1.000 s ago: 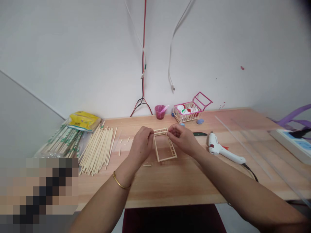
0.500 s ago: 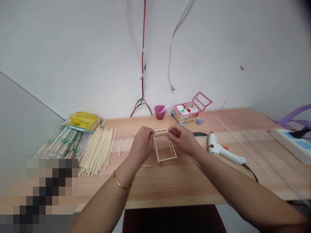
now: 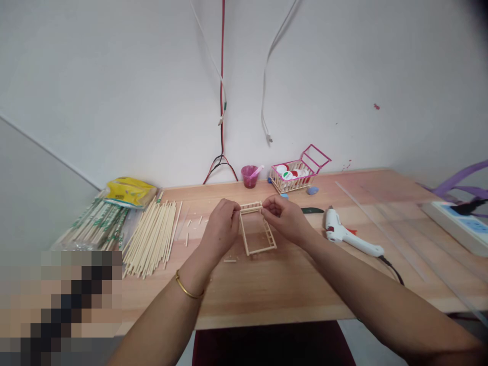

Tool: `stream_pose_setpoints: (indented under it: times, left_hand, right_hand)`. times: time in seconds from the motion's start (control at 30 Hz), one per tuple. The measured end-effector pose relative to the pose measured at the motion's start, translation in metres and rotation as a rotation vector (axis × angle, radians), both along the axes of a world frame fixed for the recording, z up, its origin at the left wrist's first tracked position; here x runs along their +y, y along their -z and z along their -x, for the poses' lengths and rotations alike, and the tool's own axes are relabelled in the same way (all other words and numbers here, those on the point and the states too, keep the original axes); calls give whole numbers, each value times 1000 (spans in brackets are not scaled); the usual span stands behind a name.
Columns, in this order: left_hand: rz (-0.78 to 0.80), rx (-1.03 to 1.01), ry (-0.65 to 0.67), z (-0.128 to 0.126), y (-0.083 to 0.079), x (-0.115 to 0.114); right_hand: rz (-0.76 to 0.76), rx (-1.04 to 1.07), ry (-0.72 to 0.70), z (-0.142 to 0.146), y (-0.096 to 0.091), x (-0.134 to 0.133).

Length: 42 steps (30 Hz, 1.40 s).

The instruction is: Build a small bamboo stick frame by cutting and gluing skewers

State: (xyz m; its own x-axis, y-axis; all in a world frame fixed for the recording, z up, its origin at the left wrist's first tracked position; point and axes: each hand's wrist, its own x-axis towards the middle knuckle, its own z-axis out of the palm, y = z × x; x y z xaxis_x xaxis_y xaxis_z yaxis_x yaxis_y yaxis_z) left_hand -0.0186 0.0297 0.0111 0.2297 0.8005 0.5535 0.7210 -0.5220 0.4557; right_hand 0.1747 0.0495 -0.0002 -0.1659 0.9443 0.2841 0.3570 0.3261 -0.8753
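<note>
A small rectangular frame of thin wooden sticks (image 3: 261,250) rests on the table between my hands, with short uprights along its far and right sides. My left hand (image 3: 221,223) is closed at its far left corner, fingertips pinched on the end of the stick there. At the far right corner my right hand (image 3: 282,216) pinches the other end of that side, its other fingers curled. The fingers partly hide both corners. A short cut stick (image 3: 230,261) lies just nearer than the frame.
Loose wooden sticks (image 3: 152,236) lie left, beside packaged sticks and a yellow packet (image 3: 131,192). Behind are a pink cup (image 3: 249,178) and a stick basket (image 3: 293,177) holding round caps. A white glue gun (image 3: 343,234) and a power strip (image 3: 457,226) are at right.
The view has shifted very slightly. Both hands stay at the far corners of the stick frame, and nothing else has visibly moved.
</note>
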Motion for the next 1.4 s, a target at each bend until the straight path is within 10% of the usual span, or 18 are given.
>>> stream_pose_setpoints:
  times: [1.07, 1.4]
  left_hand:
    - [-36, 6, 15, 1, 1, 2]
    - [16, -112, 33, -2, -7, -9]
  right_hand:
    - [-11, -13, -3, 0, -1, 0]
    - [-221, -178, 154, -15, -8, 4]
